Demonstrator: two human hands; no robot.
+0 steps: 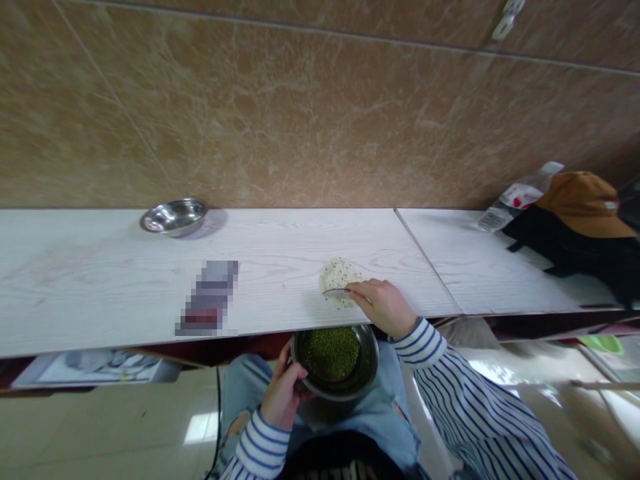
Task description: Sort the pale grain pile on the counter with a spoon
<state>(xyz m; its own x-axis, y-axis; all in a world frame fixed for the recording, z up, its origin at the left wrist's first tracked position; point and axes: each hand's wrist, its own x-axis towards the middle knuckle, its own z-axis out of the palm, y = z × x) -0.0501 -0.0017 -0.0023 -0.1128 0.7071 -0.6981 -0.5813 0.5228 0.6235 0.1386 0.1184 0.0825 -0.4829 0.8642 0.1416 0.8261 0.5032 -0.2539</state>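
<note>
From far off, I look through the one head camera. The left hand [286, 390] is curled around the near left side of a deep metal bowl [371, 370], with the thumb up by the rim and the fingers mostly out of sight. The deep bowl is above the lap, just below the front edge of the white table [280, 243]. Small green beans [333, 353] lie inside it. Its mouth faces up, and it is round, so I see no long way to it.

The right hand [384, 308] is nearly closed, and its fingertips pinch a thin metal tool [336, 292], maybe a spoon. I can't see enough of it to be sure. The tool sticks out to the left, and its long line runs roughly along the table edge. Its tip is at a flat patch of white grains [340, 272] with dark specks.

I think the deep bowl is hard, a bit heavy with the beans, and smooth enough to slip, so the rim and side are good to grip. The tool looks light and stiff, best held at its back end. The grains would scatter easily.
</note>
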